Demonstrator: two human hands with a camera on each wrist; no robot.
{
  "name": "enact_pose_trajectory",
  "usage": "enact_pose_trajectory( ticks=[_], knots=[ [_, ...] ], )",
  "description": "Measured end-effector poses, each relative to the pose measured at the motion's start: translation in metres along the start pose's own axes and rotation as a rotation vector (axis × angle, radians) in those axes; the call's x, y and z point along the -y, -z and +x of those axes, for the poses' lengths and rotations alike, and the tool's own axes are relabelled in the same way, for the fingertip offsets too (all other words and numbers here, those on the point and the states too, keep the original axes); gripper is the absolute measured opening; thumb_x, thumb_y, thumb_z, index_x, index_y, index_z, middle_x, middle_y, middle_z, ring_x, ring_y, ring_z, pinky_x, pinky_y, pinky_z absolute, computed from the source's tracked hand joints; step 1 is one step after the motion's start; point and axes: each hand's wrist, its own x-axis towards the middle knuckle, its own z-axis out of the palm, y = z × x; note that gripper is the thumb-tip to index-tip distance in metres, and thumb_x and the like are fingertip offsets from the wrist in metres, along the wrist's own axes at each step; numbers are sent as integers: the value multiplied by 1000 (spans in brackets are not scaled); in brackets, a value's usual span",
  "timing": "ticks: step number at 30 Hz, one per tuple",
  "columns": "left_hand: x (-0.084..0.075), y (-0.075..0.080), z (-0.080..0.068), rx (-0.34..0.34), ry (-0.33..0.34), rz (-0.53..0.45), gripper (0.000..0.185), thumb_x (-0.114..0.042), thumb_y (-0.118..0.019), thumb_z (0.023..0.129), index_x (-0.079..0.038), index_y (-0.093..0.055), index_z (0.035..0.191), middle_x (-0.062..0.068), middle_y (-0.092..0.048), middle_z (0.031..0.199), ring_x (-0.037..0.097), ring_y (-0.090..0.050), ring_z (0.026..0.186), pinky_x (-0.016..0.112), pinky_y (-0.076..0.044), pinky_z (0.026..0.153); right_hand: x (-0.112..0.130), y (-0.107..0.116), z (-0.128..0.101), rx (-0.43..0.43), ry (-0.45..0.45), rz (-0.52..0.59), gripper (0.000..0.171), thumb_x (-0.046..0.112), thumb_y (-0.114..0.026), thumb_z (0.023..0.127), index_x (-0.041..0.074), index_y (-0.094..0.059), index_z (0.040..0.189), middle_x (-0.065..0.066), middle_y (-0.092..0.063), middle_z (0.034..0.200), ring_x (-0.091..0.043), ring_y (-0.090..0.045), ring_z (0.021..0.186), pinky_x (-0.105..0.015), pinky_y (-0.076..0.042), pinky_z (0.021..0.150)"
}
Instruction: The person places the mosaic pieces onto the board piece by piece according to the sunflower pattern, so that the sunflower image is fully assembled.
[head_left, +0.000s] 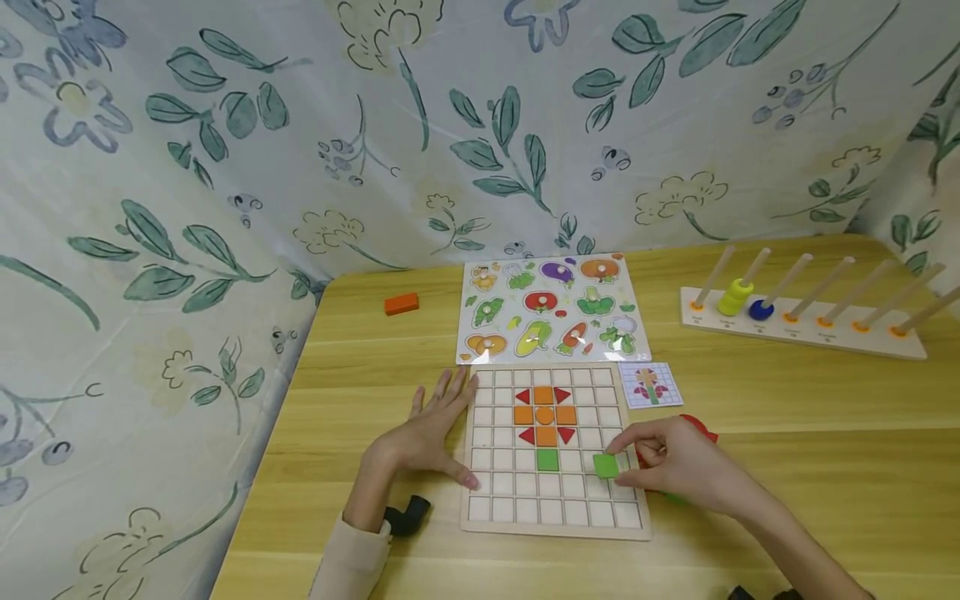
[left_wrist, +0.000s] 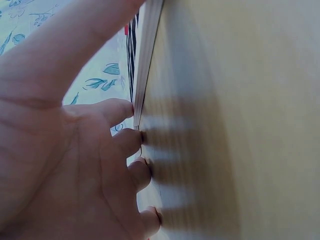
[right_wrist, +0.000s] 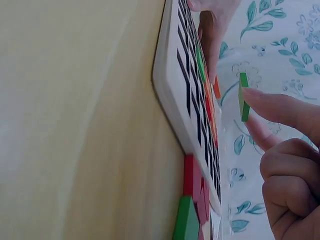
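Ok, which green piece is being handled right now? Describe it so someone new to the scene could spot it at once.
Start at the white grid board in the middle of the wooden table. Near its right edge, the right hand pinches a green square tile just above the cells. Unlike the other green square, which sits in a cell under the orange and red flower pattern, this one is lifted clear of the board.

Grid board (head_left: 555, 508) sits on the table (head_left: 787, 467), near the front edge. Peg puzzle (head_left: 551, 310) lies directly behind it, edges nearly touching. Small pattern card (head_left: 650, 385) is at the board's back right corner. Peg rack (head_left: 802, 327) stands far right, two rings on its left pegs. Lone block (head_left: 401, 303) lies back left. Left hand (head_left: 433, 433) rests flat against the board's left edge; right hand (head_left: 678, 465) holds a square tile (head_left: 606, 466) above the board's right side. Loose pieces (right_wrist: 192, 210) lie just right of the board.
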Motion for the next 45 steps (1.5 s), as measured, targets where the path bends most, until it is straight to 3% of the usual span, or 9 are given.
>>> enact_pose_trajectory(
  ticks=[10, 15, 27, 37, 45],
  knots=[
    [-1, 0, 0, 4, 2, 5, 145, -52, -95, 66, -19, 2, 168, 6, 18, 174, 32, 19, 161, 67, 11, 127, 26, -39, 26, 25, 38, -22, 24, 17, -92, 74, 13, -78, 93, 7, -31, 58, -5, -29, 53, -20, -22, 50],
    [-1, 0, 1, 4, -1, 5, 145, -52, -95, 66, -19, 3, 168, 6, 18, 174, 32, 19, 161, 67, 11, 126, 31, -51, 29, 11, -14, -43, 25, 16, -94, 72, 13, -77, 91, 6, -33, 56, -9, -29, 52, -20, -22, 49],
    [1, 0, 0, -3, -5, 3, 146, -51, -96, 65, -17, 2, 168, 7, 19, 174, 32, 19, 161, 67, 12, 126, 24, -54, 28, 6, 22, -57, 24, 16, -94, 72, 20, -81, 92, 7, -31, 56, -6, -28, 53, -21, -24, 53],
    [2, -1, 0, -7, -11, -1, 145, -51, -95, 66, -17, 2, 168, 7, 19, 174, 33, 18, 161, 68, 11, 126, 21, -57, 30, 32, 55, -10, 21, 17, -93, 75, 20, -84, 94, 7, -38, 56, -4, -29, 51, -18, -21, 49],
    [1, 0, 0, -5, -8, 0, 145, -51, -95, 65, -17, 2, 168, 7, 19, 174, 32, 19, 161, 67, 12, 126, 23, -61, 32, 23, 69, -16, 21, 13, -92, 75, 20, -84, 93, 7, -35, 55, -3, -28, 51, -18, -21, 48]
  ],
)
